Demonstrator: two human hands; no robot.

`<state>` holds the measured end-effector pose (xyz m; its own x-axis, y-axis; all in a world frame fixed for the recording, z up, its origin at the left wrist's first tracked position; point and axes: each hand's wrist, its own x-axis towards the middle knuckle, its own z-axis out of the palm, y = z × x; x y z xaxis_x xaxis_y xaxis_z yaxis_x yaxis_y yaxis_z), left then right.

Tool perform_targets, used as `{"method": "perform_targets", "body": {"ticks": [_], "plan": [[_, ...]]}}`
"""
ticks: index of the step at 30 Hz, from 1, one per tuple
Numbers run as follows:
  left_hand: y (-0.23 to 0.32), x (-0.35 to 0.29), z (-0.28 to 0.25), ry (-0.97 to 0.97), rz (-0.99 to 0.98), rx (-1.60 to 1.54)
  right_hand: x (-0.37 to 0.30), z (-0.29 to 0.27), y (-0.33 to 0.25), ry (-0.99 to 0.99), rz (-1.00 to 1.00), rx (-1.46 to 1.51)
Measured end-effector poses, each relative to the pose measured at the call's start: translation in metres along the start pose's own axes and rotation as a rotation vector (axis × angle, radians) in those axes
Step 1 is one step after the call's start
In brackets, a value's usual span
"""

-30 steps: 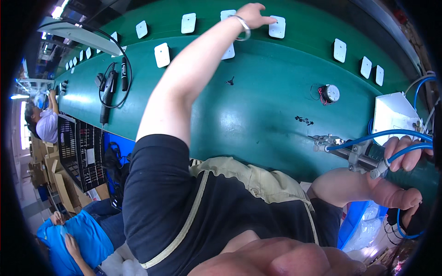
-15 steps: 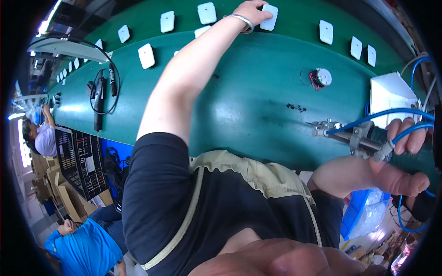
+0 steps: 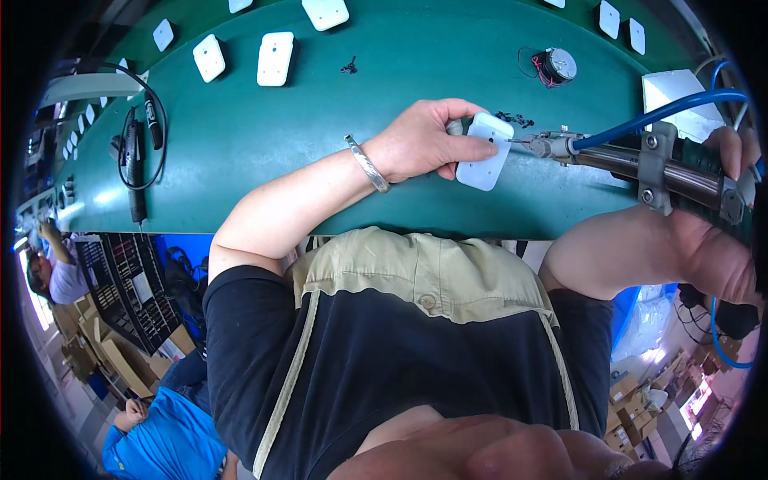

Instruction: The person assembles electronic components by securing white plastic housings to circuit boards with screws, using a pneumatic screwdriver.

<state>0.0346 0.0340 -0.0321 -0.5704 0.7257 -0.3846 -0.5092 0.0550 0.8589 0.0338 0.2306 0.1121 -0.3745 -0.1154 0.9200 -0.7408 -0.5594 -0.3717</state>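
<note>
My left hand (image 3: 424, 146), with a metal bracelet on its wrist, holds a white plastic cover (image 3: 482, 170) above the green bench. The thumb lies on the cover's face and the fingers are behind it. At the right edge my right hand (image 3: 708, 248) is wrapped around a metal powered screwdriver (image 3: 612, 162) with a blue hose; part of this hand is cut off or behind the tool. The screwdriver's thin tip points left and reaches the right edge of the cover; contact I cannot tell. Small black screws (image 3: 514, 120) lie just beyond the cover.
More white covers (image 3: 276, 60) lie at the back left of the bench (image 3: 384, 208). A round motor-like part (image 3: 558, 66) with red wires and a white box (image 3: 680, 92) are at the right. A black corded screwdriver (image 3: 136, 168) lies left. Two people (image 3: 164, 436) are beyond.
My left hand has come back from the far side of the bench with a white cover, now beside the screwdriver's tip. My view has shifted; the right hand still grips the screwdriver.
</note>
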Motion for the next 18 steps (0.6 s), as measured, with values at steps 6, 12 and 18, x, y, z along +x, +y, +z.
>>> {"method": "perform_targets", "body": {"ticks": [6,12,18], "plan": [[0.003,-0.004,0.006,-0.015,-0.061,0.063,-0.002,-0.012,-0.008,-0.050,0.014,0.057],[0.006,-0.008,0.010,-0.011,-0.038,0.035,0.001,-0.006,-0.006,-0.085,0.026,0.131],[0.002,-0.008,0.007,0.022,0.014,0.107,0.004,0.003,0.000,-0.122,0.037,0.209]]}}
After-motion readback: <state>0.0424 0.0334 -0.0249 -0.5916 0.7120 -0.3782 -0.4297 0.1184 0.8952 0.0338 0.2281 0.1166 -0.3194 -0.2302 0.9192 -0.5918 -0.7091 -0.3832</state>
